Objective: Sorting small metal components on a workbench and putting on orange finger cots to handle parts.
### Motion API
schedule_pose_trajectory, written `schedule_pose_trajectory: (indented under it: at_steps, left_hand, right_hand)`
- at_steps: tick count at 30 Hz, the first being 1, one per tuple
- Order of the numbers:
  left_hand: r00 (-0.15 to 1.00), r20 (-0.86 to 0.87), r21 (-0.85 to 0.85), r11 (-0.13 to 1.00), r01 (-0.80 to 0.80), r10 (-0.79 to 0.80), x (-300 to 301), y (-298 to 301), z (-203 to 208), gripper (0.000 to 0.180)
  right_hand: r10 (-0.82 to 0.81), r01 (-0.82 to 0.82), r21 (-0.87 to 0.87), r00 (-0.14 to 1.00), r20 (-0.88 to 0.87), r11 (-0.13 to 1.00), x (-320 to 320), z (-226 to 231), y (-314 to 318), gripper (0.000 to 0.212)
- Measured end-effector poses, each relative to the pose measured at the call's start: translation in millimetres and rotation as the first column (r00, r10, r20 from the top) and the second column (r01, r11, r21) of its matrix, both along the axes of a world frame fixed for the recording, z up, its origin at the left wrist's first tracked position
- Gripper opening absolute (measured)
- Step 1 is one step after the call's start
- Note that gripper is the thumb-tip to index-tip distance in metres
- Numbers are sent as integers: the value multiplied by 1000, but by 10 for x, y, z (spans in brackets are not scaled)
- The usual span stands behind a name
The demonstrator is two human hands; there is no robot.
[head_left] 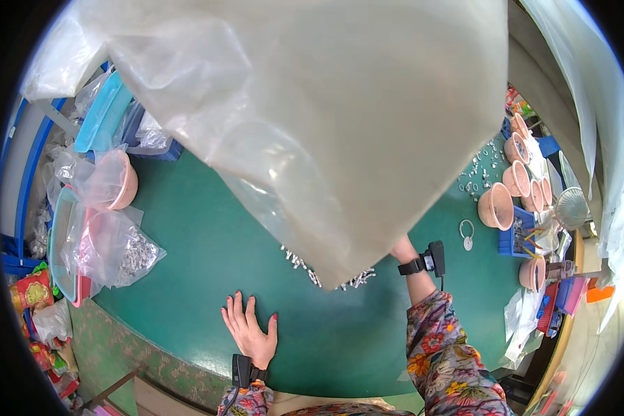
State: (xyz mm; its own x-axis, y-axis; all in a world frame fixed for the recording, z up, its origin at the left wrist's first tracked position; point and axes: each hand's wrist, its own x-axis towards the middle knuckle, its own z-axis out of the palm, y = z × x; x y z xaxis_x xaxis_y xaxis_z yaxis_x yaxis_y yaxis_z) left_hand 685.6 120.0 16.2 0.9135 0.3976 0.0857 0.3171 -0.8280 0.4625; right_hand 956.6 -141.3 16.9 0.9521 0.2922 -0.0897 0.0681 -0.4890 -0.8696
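My left hand (pixel 248 331) rests palm down on the green tabletop (pixel 180 291), fingers stretched out and holding nothing. A large, cloudy plastic sheet or bag (pixel 326 132) hangs close in front of the view and covers the middle of the table. My right hand (pixel 400 247) reaches in behind its lower right edge. Only the part by the wrist shows, so its fingers and anything in them are hidden. Small silvery metal pieces (pixel 359 279) lie on the table around the plastic's lowest corner, some of them covered by it.
Pink tubs (pixel 496 206) and a blue bin (pixel 516 232) line the right side, near scattered metal rings (pixel 475 173) and a larger ring with a disc (pixel 467 236). Left stand a pink tub (pixel 128 180), a clear bag of metal parts (pixel 135 256) and a light-blue basket (pixel 104 111).
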Motion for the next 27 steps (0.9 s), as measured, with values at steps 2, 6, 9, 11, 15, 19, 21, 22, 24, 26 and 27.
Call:
schedule_pose_trajectory:
  at_steps: [2,6,9,11,15,19,21,22,24,26,27]
  left_hand:
    - [1000,-5,9,1000,-9,9,-29,51,17,60]
    - [1000,1,-3,1000,-7,7,63,17,4,61]
    - [1000,18,-9,1000,-3,3,93,-17,-29,61]
    - [1000,11,1,1000,2,-2,87,-7,-16,62]
    - [1000,19,-5,1000,6,-6,113,-34,-20,62]
    - [1000,10,34,999,-5,5,42,38,12,61]
    - [1000,14,31,1000,-4,3,31,35,-3,61]
    - [1000,17,35,999,-3,2,22,55,13,61]
    - [999,46,17,1000,-6,5,65,21,-10,57]
    - [998,66,-19,1000,-17,18,58,37,-61,55]
    - [996,88,-57,998,-30,35,44,63,-52,53]
  right_hand:
    - [61,-54,-56,991,121,997,15,104,72,15]
    - [-321,264,322,937,137,909,527,-310,-203,17]
    - [-334,283,220,910,246,934,1005,-624,-407,22]
    - [-238,304,-54,834,498,951,1223,-590,-301,33]
    - [40,177,-318,818,574,931,1386,-536,-37,44]
    - [377,-159,-420,774,509,893,1050,-472,434,42]
    - [455,-310,-352,749,481,883,742,-364,495,42]
    - [510,-370,-363,727,459,855,548,-296,552,42]
    - [483,-469,-133,793,371,873,185,-255,451,43]
    - [526,-458,-264,781,336,849,-1,10,417,43]
    - [444,-359,-269,792,419,894,-46,85,370,43]
